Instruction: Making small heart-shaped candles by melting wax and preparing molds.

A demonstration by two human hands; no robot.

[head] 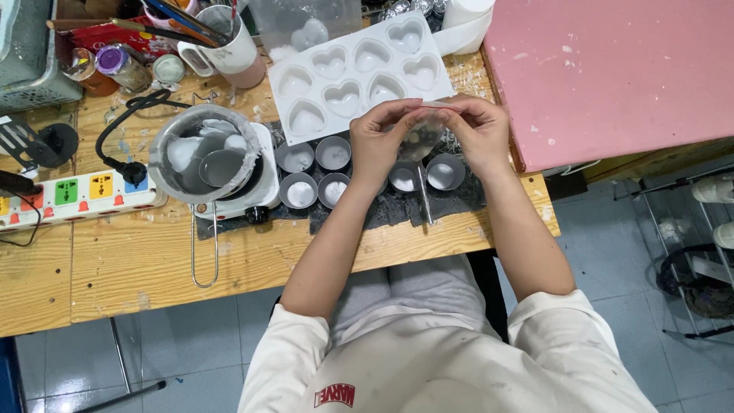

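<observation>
We pinch a small clear bag [422, 138] between left hand [376, 144] and right hand [480, 131], raised over the metal cups [446, 171] on the counter [115, 264], so spills land there

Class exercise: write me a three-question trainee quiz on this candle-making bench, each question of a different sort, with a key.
1. True or false: both hands hold the small clear plastic bag.
2. How many cavities has the white heart-shaped silicone mould? A four, B eight, C twelve.
3. What does the wax-crusted metal melting pot stand on?

Key: 1 true: left hand and right hand pinch it. 2 B. 3 The small white electric hot plate.
</observation>
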